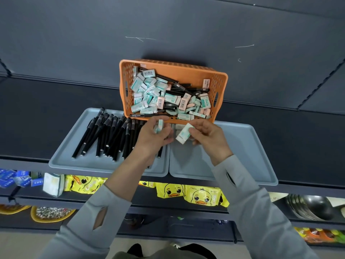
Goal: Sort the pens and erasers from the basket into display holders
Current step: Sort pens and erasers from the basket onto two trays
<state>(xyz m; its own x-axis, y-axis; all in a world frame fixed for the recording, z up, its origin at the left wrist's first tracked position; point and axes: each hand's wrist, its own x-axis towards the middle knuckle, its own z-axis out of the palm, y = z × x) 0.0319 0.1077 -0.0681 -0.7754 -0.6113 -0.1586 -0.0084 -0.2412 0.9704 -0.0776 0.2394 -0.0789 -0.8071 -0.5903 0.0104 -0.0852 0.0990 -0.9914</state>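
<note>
Dark grey shelf (289,139) carries everything here. On it lie two flat blue-grey trays side by side. The left tray (61,159) holds a loose fan of black pens (110,135). Of the right tray (250,146) mostly its bare floor shows, and whether an eraser already lies under the hands I cannot tell. Behind the trays stands an orange basket (173,68), tipped toward the person, with many mint and pink erasers (149,86) heaped over more black pens (184,88).

Both hands are just in front of the basket, over the seam between the trays. The left hand (152,141) has its fingers (165,140) curled around one small mint eraser (158,126). The right hand (211,137) pinches a bigger white and mint eraser (183,135) between thumb and fingers, at its upper end.

The erasers are probably light and a little soft, in smooth paper sleeves that may slip off. So it seems better to hold them across the flat faces, not by the sleeve edge. The pens look stiff and round and will roll, so a grip at the middle of the barrel seems best.
</note>
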